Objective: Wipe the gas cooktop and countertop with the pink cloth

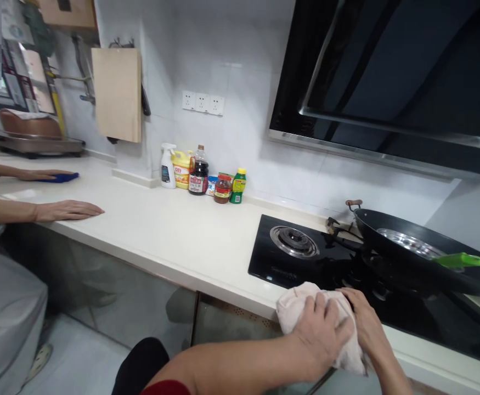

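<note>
Head view — two bare hands at the front edge of the pale countertop (pixel 161 230), by the black gas cooktop (pixel 260 252). The left hand (pixel 322 334) lies over a bunched, off-white cloth (pixel 293 307), fingers bent and slightly parted, gripping the fabric. The right hand (pixel 365 318) is against the cloth's right side, fingers extended toward the cooktop; its thumb is hidden, so whether it pinches the fabric cannot be told. The cloth sits at the counter's front edge, part of it hanging below.

On the cooktop: bare left burner (pixel 294 242); at right, a dark wok (pixel 391 241) with a green-handled utensil (pixel 462 260) and a shiny perforated metal piece (pixel 408 241) inside. Along the wall: spray bottle (pixel 168 167), yellow jug (pixel 181 170), dark sauce bottle (pixel 198 173), red-lidded jar (pixel 222 190), green bottle (pixel 238 186). Far left — a co-worker, one hand (pixel 69 210) flat on the counter, the other on a blue cloth (pixel 65 178).
</note>
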Motion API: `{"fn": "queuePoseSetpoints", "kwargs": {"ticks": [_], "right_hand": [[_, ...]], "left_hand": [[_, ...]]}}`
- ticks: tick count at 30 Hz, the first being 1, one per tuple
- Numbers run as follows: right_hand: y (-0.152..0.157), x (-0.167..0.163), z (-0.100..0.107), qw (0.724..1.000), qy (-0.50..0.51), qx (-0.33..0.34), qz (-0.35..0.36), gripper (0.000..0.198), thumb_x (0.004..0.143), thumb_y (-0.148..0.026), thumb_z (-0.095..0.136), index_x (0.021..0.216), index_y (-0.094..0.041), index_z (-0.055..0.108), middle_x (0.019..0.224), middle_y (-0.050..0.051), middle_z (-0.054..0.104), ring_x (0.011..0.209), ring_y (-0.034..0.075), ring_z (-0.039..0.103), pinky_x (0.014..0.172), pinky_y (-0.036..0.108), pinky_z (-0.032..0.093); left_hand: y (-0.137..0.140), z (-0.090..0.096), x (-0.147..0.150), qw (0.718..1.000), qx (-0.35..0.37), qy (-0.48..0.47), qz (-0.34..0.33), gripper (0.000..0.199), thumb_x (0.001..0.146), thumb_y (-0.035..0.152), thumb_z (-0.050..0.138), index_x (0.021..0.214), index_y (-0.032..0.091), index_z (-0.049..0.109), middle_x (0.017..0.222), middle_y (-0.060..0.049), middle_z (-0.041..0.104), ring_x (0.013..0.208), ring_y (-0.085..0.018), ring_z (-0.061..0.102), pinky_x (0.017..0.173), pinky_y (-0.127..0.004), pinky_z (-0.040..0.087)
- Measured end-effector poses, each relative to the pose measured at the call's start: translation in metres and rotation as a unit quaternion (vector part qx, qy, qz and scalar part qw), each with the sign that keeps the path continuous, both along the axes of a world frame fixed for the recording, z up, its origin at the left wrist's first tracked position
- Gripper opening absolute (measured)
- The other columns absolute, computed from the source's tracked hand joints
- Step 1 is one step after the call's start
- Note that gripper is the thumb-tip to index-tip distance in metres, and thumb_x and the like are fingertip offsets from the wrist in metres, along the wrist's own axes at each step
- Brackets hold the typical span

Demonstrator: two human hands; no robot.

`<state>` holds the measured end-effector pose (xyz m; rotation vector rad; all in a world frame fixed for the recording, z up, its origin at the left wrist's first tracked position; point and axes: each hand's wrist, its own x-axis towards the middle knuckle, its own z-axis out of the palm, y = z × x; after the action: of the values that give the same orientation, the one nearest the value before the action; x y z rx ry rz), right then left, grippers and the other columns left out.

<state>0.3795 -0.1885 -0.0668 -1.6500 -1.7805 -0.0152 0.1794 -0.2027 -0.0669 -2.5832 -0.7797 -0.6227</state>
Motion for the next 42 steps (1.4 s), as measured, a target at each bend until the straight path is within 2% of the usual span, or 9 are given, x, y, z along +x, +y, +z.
{"fn": "queuePoseSetpoints", "kwargs": {"ticks": [4,9,13,19,26,31,33,36,42], "right_hand": [[0.003,0.004,-0.004,1.000,0.014,-0.003,-0.019,0.044,0.098,-0.051,0.038,0.114,-0.023,0.067,0.129,0.009,0.061,0.120,0.026,0.060,0.110,0.042,0.043],[0.006,0.004,-0.008,1.000,-0.003,0.012,-0.018,0.044,0.094,-0.055,0.046,0.112,-0.022,0.067,0.128,0.011,0.062,0.121,0.028,0.060,0.107,0.045,0.045],[0.008,0.008,-0.013,1.000,0.003,-0.003,-0.023,0.044,0.092,-0.059,0.047,0.112,-0.024,0.067,0.129,0.010,0.062,0.119,0.029,0.062,0.103,0.046,0.049],[0.011,0.010,-0.018,1.000,-0.001,0.000,-0.015,0.047,0.092,-0.059,0.046,0.114,-0.023,0.066,0.129,0.011,0.062,0.120,0.030,0.060,0.107,0.049,0.046],[0.010,0.008,-0.018,1.000,-0.016,0.019,-0.011,0.047,0.092,-0.058,0.046,0.114,-0.022,0.066,0.127,0.011,0.063,0.119,0.030,0.061,0.106,0.050,0.046],[0.009,0.007,-0.019,1.000,-0.019,0.019,-0.008,0.047,0.093,-0.059,0.044,0.115,-0.022,0.064,0.127,0.013,0.062,0.120,0.031,0.060,0.106,0.050,0.046],[0.008,0.006,-0.019,1.000,-0.019,0.018,-0.011,0.047,0.093,-0.059,0.044,0.116,-0.022,0.064,0.129,0.012,0.062,0.120,0.031,0.060,0.106,0.050,0.046],[0.008,0.005,-0.020,0.999,-0.019,0.022,-0.015,0.047,0.092,-0.059,0.045,0.115,-0.023,0.064,0.129,0.012,0.062,0.119,0.031,0.061,0.104,0.050,0.047],[0.012,0.008,-0.023,0.999,-0.010,0.027,-0.017,0.048,0.091,-0.061,0.046,0.112,-0.023,0.065,0.125,0.012,0.064,0.116,0.031,0.062,0.104,0.049,0.047]], "left_hand": [[-0.001,-0.006,-0.011,0.999,0.044,-0.024,-0.019,0.058,0.093,0.040,0.058,0.147,0.024,0.046,0.143,-0.021,0.051,0.129,-0.041,0.049,0.101,-0.053,0.035],[0.008,0.000,-0.062,0.998,0.053,-0.017,-0.030,0.052,0.098,0.040,0.053,0.146,0.022,0.045,0.145,-0.019,0.053,0.128,-0.036,0.053,0.101,-0.046,0.039],[0.019,0.002,-0.126,0.999,0.020,0.000,-0.036,0.079,0.084,0.053,0.072,0.150,0.023,0.040,0.150,-0.019,0.049,0.134,-0.037,0.049,0.105,-0.047,0.039],[0.046,-0.007,-0.251,1.000,0.019,-0.018,-0.005,0.074,0.087,0.061,0.065,0.147,0.024,0.045,0.147,-0.020,0.054,0.135,-0.038,0.049,0.106,-0.051,0.040],[0.057,0.024,-0.391,0.973,-0.116,0.049,0.192,0.077,0.078,0.051,0.076,0.146,0.025,0.051,0.154,-0.017,0.049,0.141,-0.036,0.044,0.118,-0.052,0.023],[0.045,0.042,-0.456,0.914,-0.076,0.020,0.397,0.074,0.077,0.029,0.074,0.147,0.030,0.050,0.159,-0.016,0.042,0.147,-0.042,0.030,0.115,-0.061,0.016],[0.043,0.044,-0.469,0.882,-0.071,0.019,0.466,0.076,0.077,0.029,0.073,0.149,0.029,0.048,0.157,-0.019,0.042,0.144,-0.045,0.032,0.112,-0.063,0.019],[0.040,0.045,-0.468,0.857,-0.092,0.020,0.506,0.082,0.074,0.030,0.072,0.152,0.026,0.044,0.154,-0.021,0.044,0.141,-0.043,0.035,0.112,-0.059,0.022],[0.035,0.029,-0.397,0.891,-0.106,-0.019,0.442,0.096,0.057,0.042,0.085,0.145,0.023,0.051,0.151,-0.023,0.046,0.142,-0.049,0.033,0.114,-0.063,0.018]]}}
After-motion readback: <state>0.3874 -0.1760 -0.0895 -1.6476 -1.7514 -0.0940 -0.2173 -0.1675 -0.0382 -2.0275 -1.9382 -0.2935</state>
